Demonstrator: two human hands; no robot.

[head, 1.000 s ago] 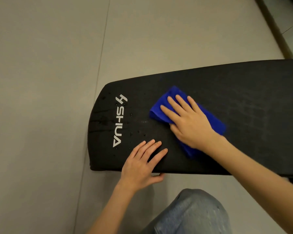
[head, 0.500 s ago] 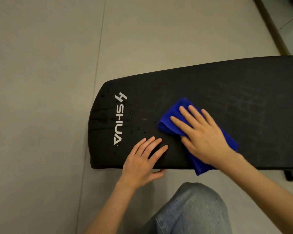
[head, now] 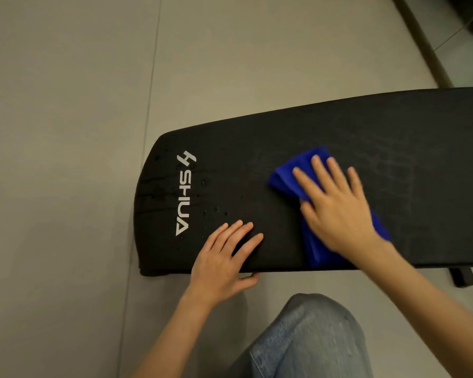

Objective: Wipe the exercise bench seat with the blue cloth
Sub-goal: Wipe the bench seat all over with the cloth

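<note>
I see my right hand [head: 339, 214], fingers spread flat, pressing the blue cloth [head: 290, 174] onto the bench seat [head: 393, 148]; my left hand [head: 224, 263], fingers open, rests beside it.

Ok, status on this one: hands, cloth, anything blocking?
Right hand flat on blue cloth, mid-seat. Left hand braces bench seat edge. Droplets by logo unwiped. Nothing blocking.

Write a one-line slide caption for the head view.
Right hand presses the blue cloth flat on the black bench seat while the left hand rests at its near edge.
</note>
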